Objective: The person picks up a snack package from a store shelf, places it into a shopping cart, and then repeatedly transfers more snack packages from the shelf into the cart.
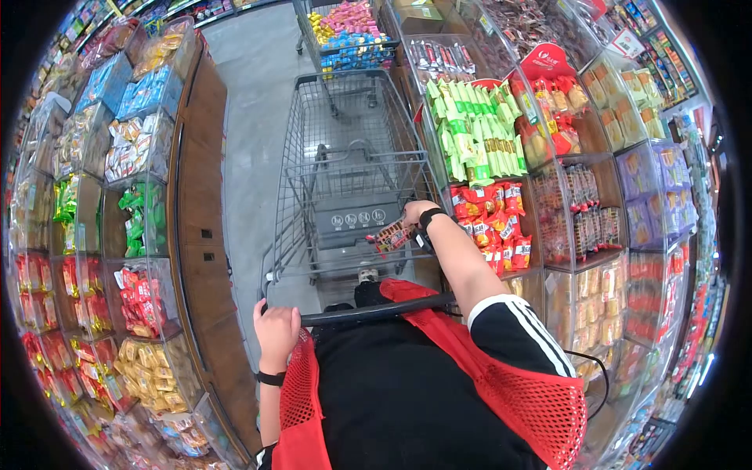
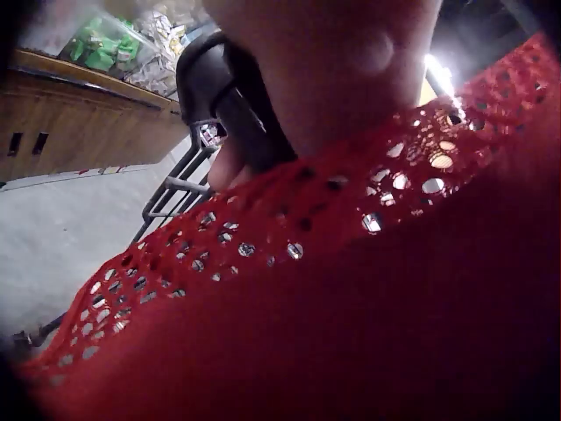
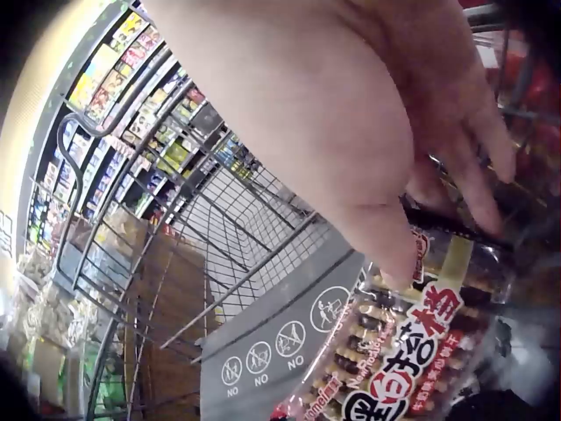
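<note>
The right hand [image 1: 417, 211] pinches the end of a clear snack packet [image 1: 393, 236] with red and black lettering, over the near end of a grey wire cart [image 1: 313, 168]. Seen from the right wrist, the thumb of this hand [image 3: 386, 167] lies on the upper edge of the packet [image 3: 412, 342]. At the left end of the black cart handle [image 1: 368, 310], the left hand [image 1: 277, 333] curls round the bar. The left wrist view shows part of that hand [image 2: 329, 70] on the handle [image 2: 241, 110], with red mesh cloth covering much of the view.
Clear bins of green packets [image 1: 478, 133] and red packets [image 1: 493, 223] stand right of the cart. More bins line a brown wooden shelf unit [image 1: 205, 235] at left. Ahead is another cart with pink, yellow and blue packets [image 1: 352, 39]. Grey floor [image 1: 254, 117] lies between.
</note>
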`<state>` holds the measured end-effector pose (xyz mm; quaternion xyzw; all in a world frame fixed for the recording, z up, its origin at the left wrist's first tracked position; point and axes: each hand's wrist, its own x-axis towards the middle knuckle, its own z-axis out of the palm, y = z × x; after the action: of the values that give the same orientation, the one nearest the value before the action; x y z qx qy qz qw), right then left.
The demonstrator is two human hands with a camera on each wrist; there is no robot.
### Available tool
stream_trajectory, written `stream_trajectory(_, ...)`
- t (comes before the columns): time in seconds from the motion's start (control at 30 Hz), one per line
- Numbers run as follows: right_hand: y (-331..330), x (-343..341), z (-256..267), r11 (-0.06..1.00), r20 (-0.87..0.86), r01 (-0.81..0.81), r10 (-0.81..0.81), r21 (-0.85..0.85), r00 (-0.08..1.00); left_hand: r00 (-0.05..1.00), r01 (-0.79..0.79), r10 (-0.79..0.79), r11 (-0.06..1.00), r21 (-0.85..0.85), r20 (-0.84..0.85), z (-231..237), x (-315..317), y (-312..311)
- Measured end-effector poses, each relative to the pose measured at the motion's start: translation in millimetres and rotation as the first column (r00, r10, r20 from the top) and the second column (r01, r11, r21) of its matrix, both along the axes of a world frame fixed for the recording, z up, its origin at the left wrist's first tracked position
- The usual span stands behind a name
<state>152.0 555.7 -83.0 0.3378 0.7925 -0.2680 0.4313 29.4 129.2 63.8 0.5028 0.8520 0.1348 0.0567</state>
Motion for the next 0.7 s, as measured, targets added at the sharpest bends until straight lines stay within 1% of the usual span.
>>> stream_trajectory(0.07,1.3,0.1,-3.2,1.000,-0.005,-0.009,0.009,0.003,1.000,1.000,-0.003,0.003,1.000,0.001,-0.007,-1.3,0.4,0.8)
stream_trajectory(0.17,5.1,3.9,1.4,0.999,-0.021,0.033,-0.034,-0.005,0.999,1.000,-0.002,0.002,1.000,-0.015,0.000,-3.3,-1.0,-0.2)
stream_trajectory(0.2,13.1,11.0,-16.8,0.997,-0.013,0.080,-0.080,-0.004,0.997,1.000,0.000,0.000,1.000,-0.024,0.002,-3.5,-1.4,-0.3)
stream_trajectory(0.23,17.5,13.0,-14.4,0.997,-0.001,0.060,-0.060,-0.046,0.998,1.000,0.001,-0.001,0.999,-0.032,0.004,-3.8,-1.9,-0.3)
stream_trajectory(0.27,24.6,19.1,-25.0,0.996,-0.024,0.071,-0.072,-0.052,0.997,1.000,0.002,-0.002,0.999,-0.042,0.007,-4.0,-2.4,-0.1)
stream_trajectory(0.3,25.9,21.1,-24.8,0.995,-0.047,0.081,-0.084,-0.060,0.995,1.000,0.004,-0.004,0.999,-0.048,0.003,-3.7,-2.8,0.2)
stream_trajectory(0.37,28.2,24.3,-22.5,0.983,-0.058,0.148,-0.155,-0.109,0.986,1.000,0.007,-0.007,0.998,-0.061,-0.002,-2.4,-2.7,0.8)
stream_trajectory(0.47,33.0,27.6,-45.6,0.962,-0.108,0.186,-0.210,-0.198,0.972,1.000,-0.007,0.007,0.999,-0.038,0.003,-0.9,-1.7,3.6)
stream_trajectory(0.57,27.0,10.5,-45.2,0.961,-0.050,0.169,-0.184,-0.219,0.982,1.000,-0.012,0.012,0.999,-0.038,0.011,-2.0,-2.5,3.8)
stream_trajectory(0.6,23.4,5.6,-45.2,0.972,-0.086,0.132,-0.151,-0.197,0.985,1.000,-0.010,0.011,0.999,-0.048,0.016,-1.2,-2.7,3.9)
stream_trajectory(0.7,16.4,-4.6,-37.2,0.979,-0.134,0.144,-0.163,-0.144,0.977,1.000,-0.006,0.007,0.998,-0.061,0.026,1.4,-3.0,5.7)
